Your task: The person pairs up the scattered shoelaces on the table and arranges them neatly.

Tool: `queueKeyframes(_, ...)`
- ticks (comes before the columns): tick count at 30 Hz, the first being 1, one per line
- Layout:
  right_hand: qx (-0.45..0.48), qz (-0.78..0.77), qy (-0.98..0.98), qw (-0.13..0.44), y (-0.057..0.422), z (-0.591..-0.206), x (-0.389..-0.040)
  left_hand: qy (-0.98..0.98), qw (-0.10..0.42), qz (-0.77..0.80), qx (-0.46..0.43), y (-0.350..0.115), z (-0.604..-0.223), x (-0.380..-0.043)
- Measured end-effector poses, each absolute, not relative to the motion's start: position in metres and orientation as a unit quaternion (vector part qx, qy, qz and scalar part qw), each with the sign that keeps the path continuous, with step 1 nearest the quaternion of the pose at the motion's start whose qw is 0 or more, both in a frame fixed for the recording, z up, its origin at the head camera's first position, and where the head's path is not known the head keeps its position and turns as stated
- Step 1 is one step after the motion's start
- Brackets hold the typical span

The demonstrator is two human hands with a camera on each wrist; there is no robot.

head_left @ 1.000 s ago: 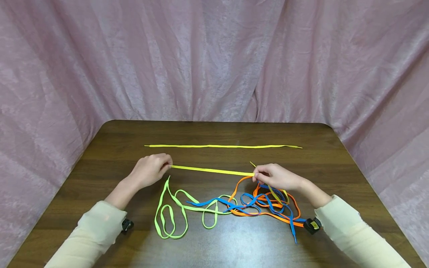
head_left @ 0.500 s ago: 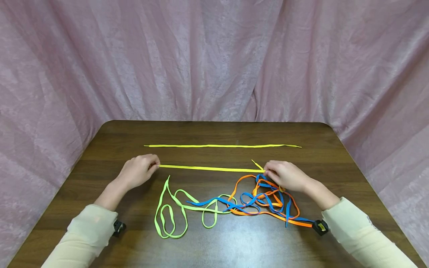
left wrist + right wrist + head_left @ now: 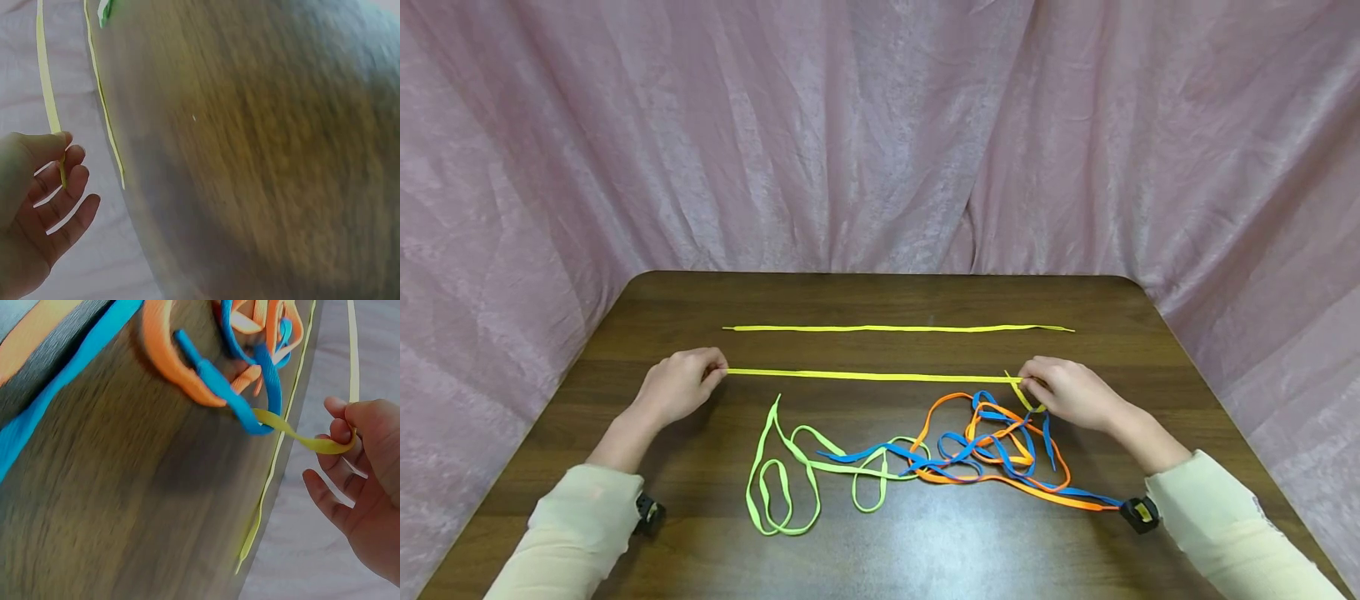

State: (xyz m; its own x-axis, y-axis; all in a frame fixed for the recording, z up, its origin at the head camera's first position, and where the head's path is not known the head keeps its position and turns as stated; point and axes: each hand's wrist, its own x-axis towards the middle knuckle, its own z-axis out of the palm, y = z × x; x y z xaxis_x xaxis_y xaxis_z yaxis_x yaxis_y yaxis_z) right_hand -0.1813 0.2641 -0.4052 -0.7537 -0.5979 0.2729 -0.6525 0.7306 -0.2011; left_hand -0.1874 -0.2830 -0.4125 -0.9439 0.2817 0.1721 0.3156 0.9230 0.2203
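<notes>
A yellow shoelace [image 3: 872,377] is stretched straight between both hands, above the table. My left hand [image 3: 681,383] pinches its left end between thumb and index finger; a short tip [image 3: 63,175] pokes out below them in the left wrist view. Near the right end, my right hand [image 3: 1071,396] pinches the lace, and its tail [image 3: 306,442] curves to a bend of blue shoelace [image 3: 215,384]. Whether they are hooked together, I cannot tell. Farther back, a second yellow shoelace [image 3: 895,328] lies straight across the table. An orange shoelace [image 3: 1037,492] tangles with the blue one.
A light green shoelace [image 3: 850,468] lies in loose loops on the brown wooden table [image 3: 880,292], its right part crossing the blue lace. Orange and blue strands run to the right wrist camera [image 3: 1140,515]. Pink curtains [image 3: 850,133] hang behind and at both sides.
Both hands have moved apart, left hand leftward and right hand rightward, lengthening the yellow stretch between them. A blue lace end near the right hand has shifted away from the table's front.
</notes>
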Motion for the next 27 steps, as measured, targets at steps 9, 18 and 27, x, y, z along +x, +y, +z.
queueKeyframes(9, 0.304, 0.141, -0.938, 0.093, 0.285, -0.408, -0.185, -0.981, 0.066, -0.13, -0.125, -0.299, -0.416, -0.189)
queueKeyframes(18, 0.267, 0.132, -0.951, 0.084, 0.306, -0.409, -0.193, -0.981, 0.087, -0.13, -0.114, -0.311, -0.415, -0.194)
queueKeyframes(27, 0.26, 0.121, -0.95, 0.124, 0.326, -0.418, -0.2, -0.983, 0.075, -0.135, -0.104, -0.315, -0.415, -0.198)
